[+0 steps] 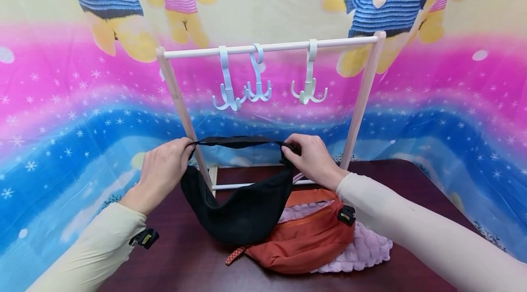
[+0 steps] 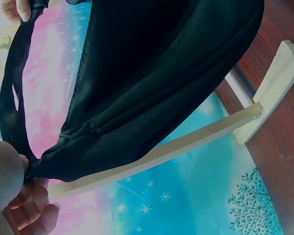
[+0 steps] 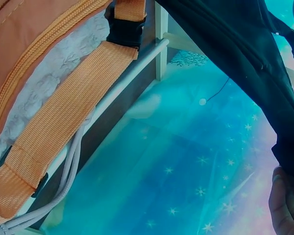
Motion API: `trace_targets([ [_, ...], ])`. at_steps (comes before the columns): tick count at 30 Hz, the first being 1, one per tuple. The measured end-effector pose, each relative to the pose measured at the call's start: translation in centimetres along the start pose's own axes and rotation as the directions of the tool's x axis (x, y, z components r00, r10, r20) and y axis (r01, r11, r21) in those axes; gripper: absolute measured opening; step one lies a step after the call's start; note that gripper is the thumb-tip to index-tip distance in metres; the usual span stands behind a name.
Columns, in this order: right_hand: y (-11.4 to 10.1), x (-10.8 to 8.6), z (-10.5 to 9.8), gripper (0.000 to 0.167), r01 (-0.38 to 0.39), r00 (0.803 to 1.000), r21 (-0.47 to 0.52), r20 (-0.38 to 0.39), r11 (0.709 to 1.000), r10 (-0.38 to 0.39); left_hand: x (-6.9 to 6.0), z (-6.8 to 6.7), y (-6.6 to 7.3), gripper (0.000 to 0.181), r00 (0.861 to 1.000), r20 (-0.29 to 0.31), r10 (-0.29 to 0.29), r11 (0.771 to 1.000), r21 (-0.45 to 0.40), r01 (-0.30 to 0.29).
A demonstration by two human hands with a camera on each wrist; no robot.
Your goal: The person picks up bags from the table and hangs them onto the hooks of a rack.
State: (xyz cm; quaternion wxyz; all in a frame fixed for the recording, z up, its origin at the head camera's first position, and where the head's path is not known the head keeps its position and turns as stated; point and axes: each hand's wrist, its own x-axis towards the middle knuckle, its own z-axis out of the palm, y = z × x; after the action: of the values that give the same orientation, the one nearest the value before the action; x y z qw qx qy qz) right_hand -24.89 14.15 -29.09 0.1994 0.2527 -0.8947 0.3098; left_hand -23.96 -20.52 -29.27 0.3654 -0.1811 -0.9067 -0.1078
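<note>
A black fabric bag [image 1: 243, 219] hangs between both hands, its strap [image 1: 239, 142] stretched nearly level. At the strap's left end my left hand [image 1: 164, 168] pinches it; in the left wrist view that hand [image 2: 24, 196] grips the bag's corner where strap and body meet. The right hand [image 1: 310, 157] pinches the strap's other end, and shows at the edge of the right wrist view [image 3: 286, 203]. The bag's lower part is in front of an orange-red waist bag [image 1: 309, 237], which lies on a pink fluffy item [image 1: 370, 246].
Behind the hands stands a wooden rack [image 1: 362, 100] with a white top rail [image 1: 284, 46]. Three multi-prong hooks hang there: two bluish [image 1: 227, 86] [image 1: 257, 77] left of centre, one pale green [image 1: 309, 77] to the right. The table [image 1: 173, 255] is dark red; patterned cloth surrounds it.
</note>
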Motion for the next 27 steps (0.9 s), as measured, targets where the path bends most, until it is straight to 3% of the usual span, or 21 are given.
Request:
trace_targets([
  [27,-0.5,0.1,-0.7,0.014,0.067,0.994,0.019,-0.093,0.998,-0.065,0.4,-1.3,0.6,0.012,1.000,-0.021,-0.003,1.000,0.005,0.003],
])
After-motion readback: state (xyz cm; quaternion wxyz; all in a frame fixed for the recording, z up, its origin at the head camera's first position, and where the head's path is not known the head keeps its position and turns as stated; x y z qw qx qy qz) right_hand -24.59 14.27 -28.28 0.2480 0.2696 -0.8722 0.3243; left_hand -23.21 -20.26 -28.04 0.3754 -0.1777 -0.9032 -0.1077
